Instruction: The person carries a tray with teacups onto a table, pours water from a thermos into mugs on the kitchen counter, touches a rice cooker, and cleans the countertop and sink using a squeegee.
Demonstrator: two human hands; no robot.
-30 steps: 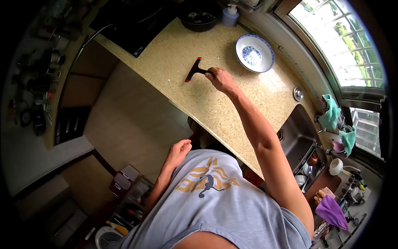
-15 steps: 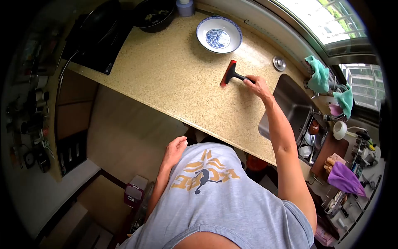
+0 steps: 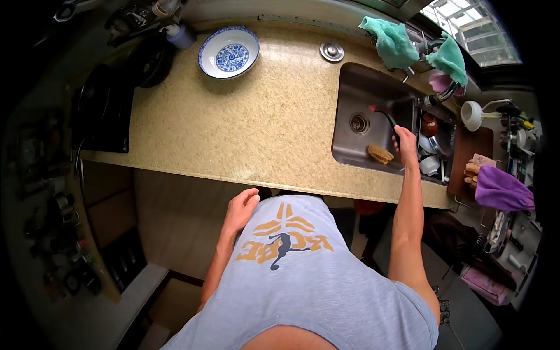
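My right hand [image 3: 407,146] grips the black handle of a small squeegee [image 3: 388,118] with a red blade edge. It is over the steel sink [image 3: 348,87], and the blade is seen nearly edge-on near the drain [image 3: 359,123]. Whether the blade touches the sink floor I cannot tell. Below the drain, on the sink bottom, lies a tan sponge-like piece [image 3: 381,154]. My left hand [image 3: 241,209] hangs by my waist in front of the counter edge, fingers loosely extended and holding nothing.
A blue-and-white bowl [image 3: 232,57] sits toward the back of the speckled counter [image 3: 233,128]. Near it are a pump bottle [image 3: 179,37] and a dark pan [image 3: 150,63]. A metal sink strainer [image 3: 332,52] lies behind the sink. Green cloths [image 3: 391,44] hang by the faucet.
My right hand has carried the squeegee from the countertop to the right, into the sink area. My view has shifted right too. The left hand stays by my waist.
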